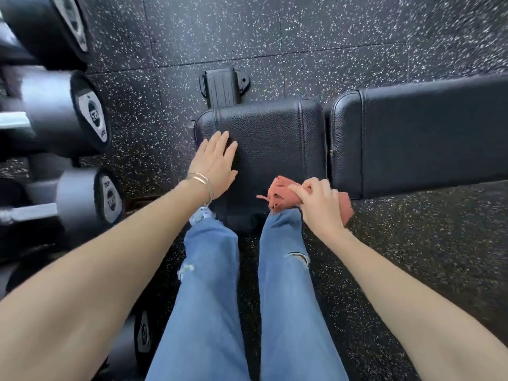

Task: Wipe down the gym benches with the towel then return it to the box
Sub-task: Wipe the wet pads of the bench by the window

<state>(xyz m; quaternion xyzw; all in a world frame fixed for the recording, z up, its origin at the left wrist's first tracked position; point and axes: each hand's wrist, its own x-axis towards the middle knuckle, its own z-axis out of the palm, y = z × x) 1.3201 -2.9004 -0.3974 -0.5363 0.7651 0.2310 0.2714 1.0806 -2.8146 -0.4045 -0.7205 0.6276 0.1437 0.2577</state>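
A black padded gym bench lies across the view, its seat pad (272, 138) in the middle and its long back pad (428, 138) running off to the right. My left hand (214, 166) rests flat on the seat pad's left edge, fingers apart, with bangles on the wrist. My right hand (319, 204) grips a bunched pink-red towel (281, 192) at the near edge of the seat pad, close to the gap between the two pads. No box is in view.
Black dumbbells (82, 116) sit on a rack along the left side. The bench's foot with wheels (222, 88) sticks out beyond the seat pad. Speckled black rubber floor (330, 37) surrounds everything. My legs in blue jeans (286, 298) stand against the bench's near edge.
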